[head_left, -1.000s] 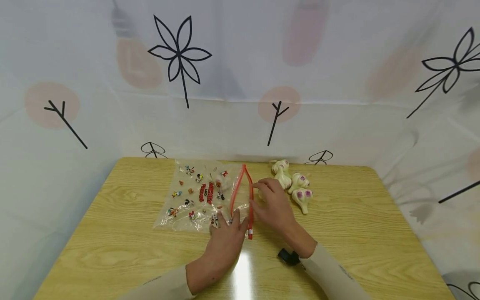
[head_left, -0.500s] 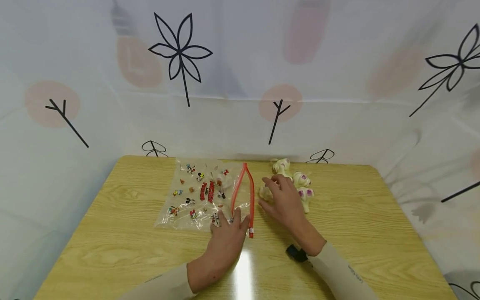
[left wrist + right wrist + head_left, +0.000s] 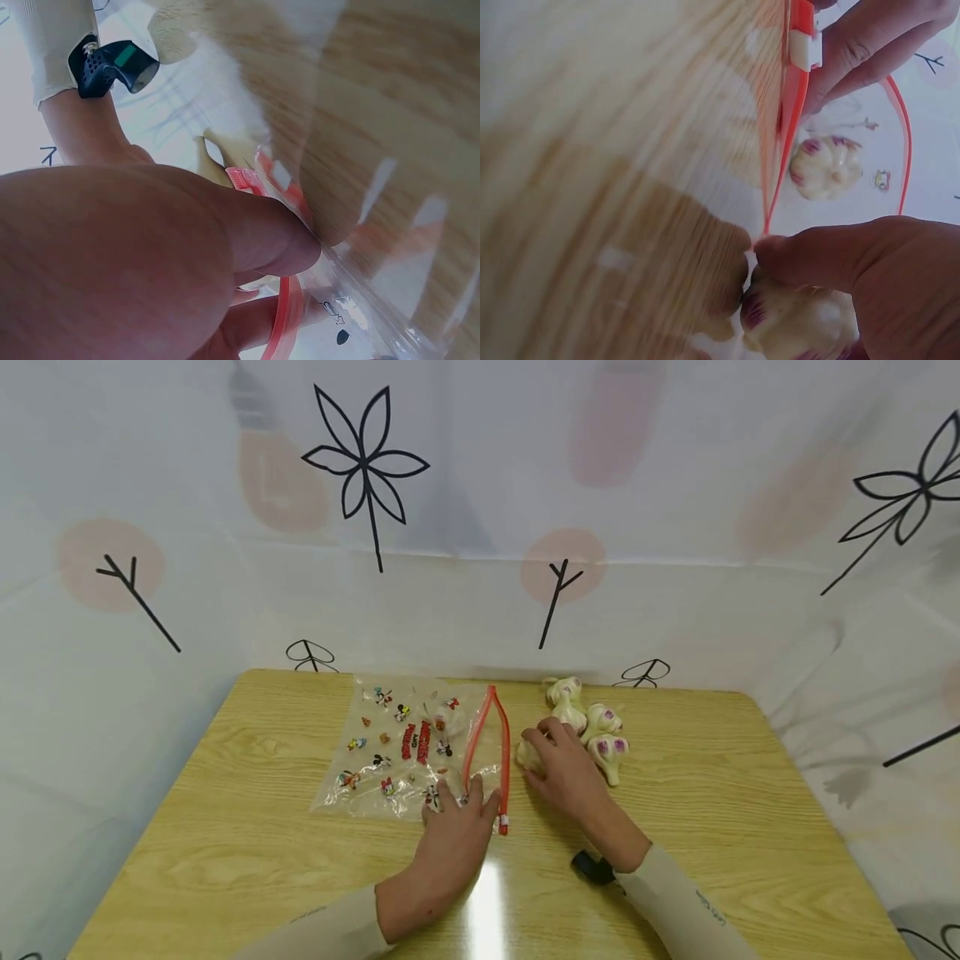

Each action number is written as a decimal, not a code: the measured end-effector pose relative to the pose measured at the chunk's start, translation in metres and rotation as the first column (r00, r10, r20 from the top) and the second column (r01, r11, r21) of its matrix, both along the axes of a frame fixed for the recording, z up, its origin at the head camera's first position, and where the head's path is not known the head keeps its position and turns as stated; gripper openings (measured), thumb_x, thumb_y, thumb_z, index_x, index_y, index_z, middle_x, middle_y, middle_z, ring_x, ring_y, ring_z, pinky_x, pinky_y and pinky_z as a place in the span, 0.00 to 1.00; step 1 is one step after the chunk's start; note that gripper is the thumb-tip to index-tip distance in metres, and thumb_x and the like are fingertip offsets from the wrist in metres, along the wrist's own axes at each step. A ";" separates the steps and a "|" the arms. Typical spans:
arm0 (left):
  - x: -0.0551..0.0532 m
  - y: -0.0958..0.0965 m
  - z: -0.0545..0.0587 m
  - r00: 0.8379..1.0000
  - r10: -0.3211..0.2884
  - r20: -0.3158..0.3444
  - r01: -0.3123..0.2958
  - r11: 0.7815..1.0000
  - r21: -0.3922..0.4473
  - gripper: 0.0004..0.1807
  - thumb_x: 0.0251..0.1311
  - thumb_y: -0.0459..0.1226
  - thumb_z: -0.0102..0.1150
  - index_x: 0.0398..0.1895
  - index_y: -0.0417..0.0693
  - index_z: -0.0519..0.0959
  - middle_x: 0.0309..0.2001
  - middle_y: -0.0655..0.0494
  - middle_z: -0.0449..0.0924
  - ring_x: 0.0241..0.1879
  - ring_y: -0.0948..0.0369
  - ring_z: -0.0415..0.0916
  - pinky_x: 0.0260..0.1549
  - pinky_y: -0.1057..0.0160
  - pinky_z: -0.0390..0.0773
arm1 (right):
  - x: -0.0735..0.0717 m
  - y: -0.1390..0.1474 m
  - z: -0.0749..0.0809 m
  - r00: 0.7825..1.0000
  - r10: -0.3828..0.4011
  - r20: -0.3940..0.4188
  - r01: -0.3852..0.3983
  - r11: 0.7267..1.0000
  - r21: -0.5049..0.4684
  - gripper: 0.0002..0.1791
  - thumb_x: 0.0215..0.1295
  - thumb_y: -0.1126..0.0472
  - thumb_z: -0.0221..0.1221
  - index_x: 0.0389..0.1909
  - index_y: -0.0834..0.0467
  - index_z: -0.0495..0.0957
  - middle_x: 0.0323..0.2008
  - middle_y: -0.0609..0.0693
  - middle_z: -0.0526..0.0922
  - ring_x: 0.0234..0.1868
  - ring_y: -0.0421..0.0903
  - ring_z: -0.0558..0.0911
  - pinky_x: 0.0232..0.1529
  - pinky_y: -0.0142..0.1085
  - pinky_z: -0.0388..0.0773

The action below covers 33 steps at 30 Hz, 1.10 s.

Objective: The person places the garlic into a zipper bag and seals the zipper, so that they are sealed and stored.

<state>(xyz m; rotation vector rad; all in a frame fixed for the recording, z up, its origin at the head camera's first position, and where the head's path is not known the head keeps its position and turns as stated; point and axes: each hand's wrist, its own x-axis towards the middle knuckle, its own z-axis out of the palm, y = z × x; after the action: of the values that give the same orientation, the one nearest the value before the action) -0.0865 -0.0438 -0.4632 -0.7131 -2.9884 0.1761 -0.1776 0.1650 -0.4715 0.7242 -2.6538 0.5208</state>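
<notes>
A clear zip bag [image 3: 375, 752] with printed cartoon figures lies flat, its red-edged mouth [image 3: 505, 752] spread toward the right. My left hand [image 3: 453, 839] rests on the bag's near edge by the mouth, fingers fairly straight and spread; in the left wrist view its thumb [image 3: 285, 244] touches the clear film. My right hand [image 3: 570, 777] holds a garlic bulb [image 3: 529, 758] just right of the mouth, with its thumb [image 3: 802, 259] against the bulb in the right wrist view. Through the bag's mouth there, another garlic bulb [image 3: 829, 169] shows.
Several more garlic bulbs [image 3: 607, 750] with purple patches sit clustered beyond and right of my right hand. The wooden table [image 3: 247, 860] meets a patterned white cloth [image 3: 450, 610] at its back edge. A black wrist device [image 3: 592, 867] is on my right wrist.
My right hand has left the bag's red edge and moved right, and its fingers have come down around a garlic bulb. The left hand stays in place.
</notes>
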 end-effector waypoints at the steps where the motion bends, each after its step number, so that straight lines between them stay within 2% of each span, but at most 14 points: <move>1: 0.000 0.000 0.000 1.000 0.001 0.006 -0.001 1.000 0.004 0.27 0.76 0.37 0.57 0.76 0.58 0.74 0.74 0.43 0.72 0.61 0.27 0.76 0.41 0.37 0.88 | 0.000 0.000 -0.001 1.000 0.002 0.008 -0.002 1.000 -0.007 0.31 0.51 0.66 0.81 0.56 0.61 0.81 0.53 0.60 0.77 0.50 0.60 0.78 0.45 0.52 0.83; 5: 0.000 0.001 0.001 1.000 0.005 0.013 -0.005 1.000 0.009 0.27 0.76 0.37 0.56 0.76 0.58 0.74 0.74 0.43 0.72 0.62 0.26 0.76 0.41 0.36 0.87 | 0.000 0.001 -0.003 1.000 0.012 0.016 -0.011 0.999 -0.039 0.30 0.50 0.69 0.78 0.55 0.63 0.78 0.52 0.60 0.76 0.50 0.60 0.78 0.47 0.52 0.82; 9: 0.000 0.001 0.001 1.000 0.003 0.005 -0.004 1.000 0.008 0.27 0.75 0.37 0.58 0.76 0.58 0.74 0.74 0.43 0.72 0.62 0.26 0.76 0.41 0.36 0.87 | -0.001 0.000 -0.003 1.000 0.023 -0.016 -0.024 0.996 -0.082 0.30 0.49 0.69 0.77 0.53 0.63 0.75 0.51 0.60 0.75 0.49 0.59 0.78 0.48 0.51 0.82; 13: 0.000 0.001 0.001 1.000 0.001 -0.002 -0.001 1.000 -0.008 0.27 0.75 0.38 0.59 0.76 0.59 0.74 0.74 0.43 0.72 0.61 0.27 0.77 0.40 0.37 0.88 | -0.001 -0.003 -0.002 0.998 0.049 -0.030 -0.052 0.990 -0.134 0.30 0.47 0.70 0.76 0.53 0.63 0.75 0.51 0.60 0.75 0.44 0.55 0.79 0.43 0.48 0.83; 18: 0.000 0.001 -0.001 1.000 0.002 -0.024 -0.003 1.000 -0.025 0.27 0.75 0.40 0.59 0.75 0.59 0.75 0.73 0.45 0.73 0.61 0.29 0.78 0.39 0.38 0.88 | -0.001 -0.010 -0.002 0.992 0.122 0.034 -0.113 0.973 -0.200 0.30 0.50 0.70 0.77 0.55 0.60 0.77 0.54 0.58 0.72 0.43 0.50 0.79 0.40 0.43 0.83; 23: 0.000 0.001 -0.003 0.998 -0.005 -0.070 0.003 0.999 -0.035 0.26 0.74 0.41 0.60 0.74 0.60 0.77 0.72 0.46 0.75 0.59 0.30 0.79 0.37 0.39 0.88 | -0.002 -0.013 -0.005 0.979 0.179 0.095 -0.152 0.959 -0.241 0.28 0.54 0.69 0.78 0.55 0.57 0.78 0.54 0.57 0.70 0.51 0.53 0.79 0.48 0.48 0.83; 30: -0.001 0.002 -0.004 0.996 -0.003 -0.094 0.000 0.999 -0.036 0.25 0.74 0.42 0.60 0.73 0.61 0.78 0.71 0.46 0.76 0.59 0.30 0.80 0.36 0.40 0.89 | -0.010 -0.019 -0.005 0.966 0.239 0.098 -0.208 0.944 -0.257 0.27 0.59 0.67 0.76 0.59 0.58 0.79 0.57 0.54 0.75 0.57 0.50 0.79 0.56 0.49 0.82; 33: -0.001 0.001 -0.003 0.995 -0.005 -0.099 0.000 0.999 -0.043 0.25 0.74 0.43 0.61 0.73 0.61 0.77 0.71 0.46 0.76 0.58 0.30 0.80 0.36 0.39 0.89 | -0.013 -0.024 -0.006 0.966 0.246 0.081 -0.221 0.946 -0.238 0.28 0.61 0.65 0.76 0.61 0.61 0.79 0.59 0.54 0.78 0.61 0.52 0.79 0.62 0.51 0.80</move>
<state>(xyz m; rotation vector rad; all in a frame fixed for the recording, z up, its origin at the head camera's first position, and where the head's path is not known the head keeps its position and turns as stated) -0.0877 -0.0426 -0.4663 -0.6909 -2.8971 0.2686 -0.1911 0.1413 -0.4774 0.9693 -2.5598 0.9374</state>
